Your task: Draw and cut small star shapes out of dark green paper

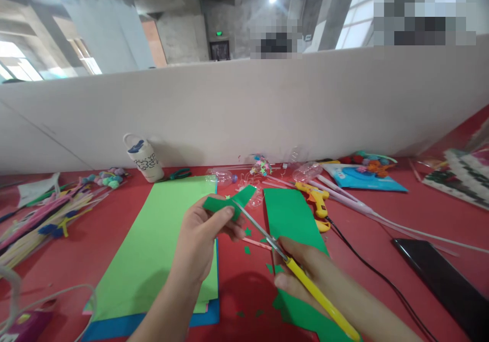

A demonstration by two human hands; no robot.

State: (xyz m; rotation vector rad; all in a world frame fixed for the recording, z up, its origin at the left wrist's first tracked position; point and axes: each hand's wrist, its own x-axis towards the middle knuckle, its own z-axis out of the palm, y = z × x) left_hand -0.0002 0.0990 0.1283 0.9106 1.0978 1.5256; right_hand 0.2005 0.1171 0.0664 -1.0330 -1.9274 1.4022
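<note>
I see my left hand [202, 235] raised above the red desk [382, 240], pinching a small dark green paper piece [229, 203] between thumb and fingers. My right hand [305, 275] is wrapped around the yellow-handled scissors [290, 263], whose blades reach up to the piece's edge. Below lie a light green sheet [153, 250] to the left and a dark green sheet [290, 219] to the right, with a yellow glue gun [317, 199] just beside the latter.
</note>
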